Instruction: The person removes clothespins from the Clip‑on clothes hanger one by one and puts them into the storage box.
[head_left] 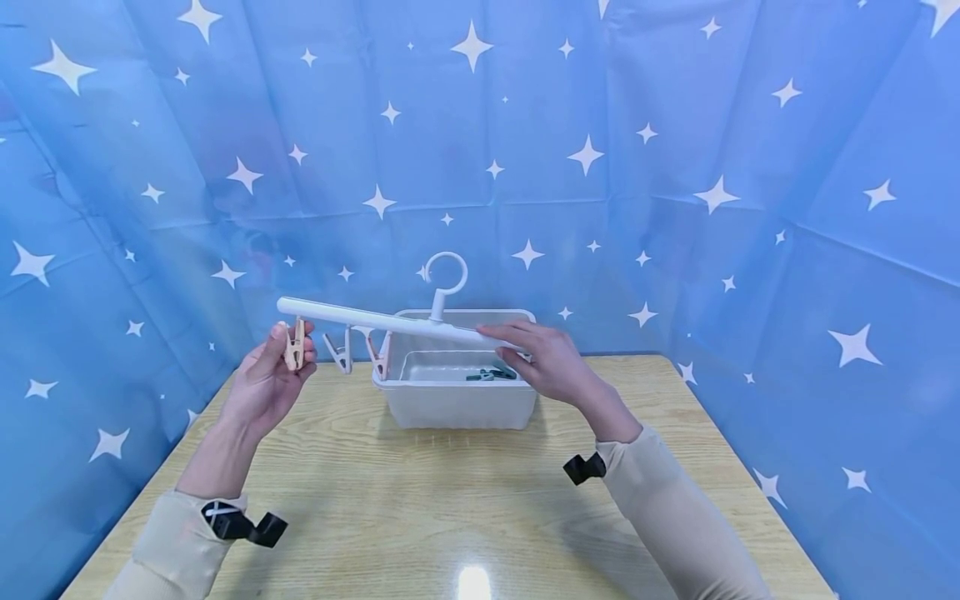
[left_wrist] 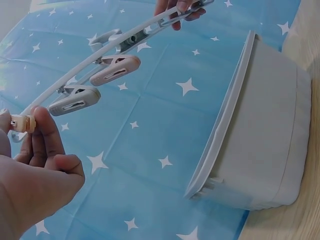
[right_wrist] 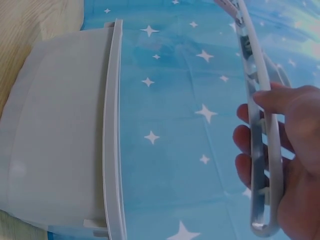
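A white clip hanger [head_left: 360, 317] with a round hook on top is held up above the table, its left end higher than its right. My right hand [head_left: 551, 360] grips the bar near its right end; the right wrist view shows the fingers and thumb around it. At the other end, my left hand [head_left: 266, 387] pinches a beige clothespin [head_left: 295, 348] between thumb and fingers, right under the bar. Further along the bar hang a grey clothespin [left_wrist: 75, 101] and a pinkish clothespin [left_wrist: 116, 70].
Behind and below the hanger, a white plastic bin [head_left: 453, 406] stands on the wooden table [head_left: 450, 508]. Several dark green clothespins [head_left: 492, 374] lie inside it. A blue curtain [head_left: 450, 125] with white stars surrounds the table at the back and sides.
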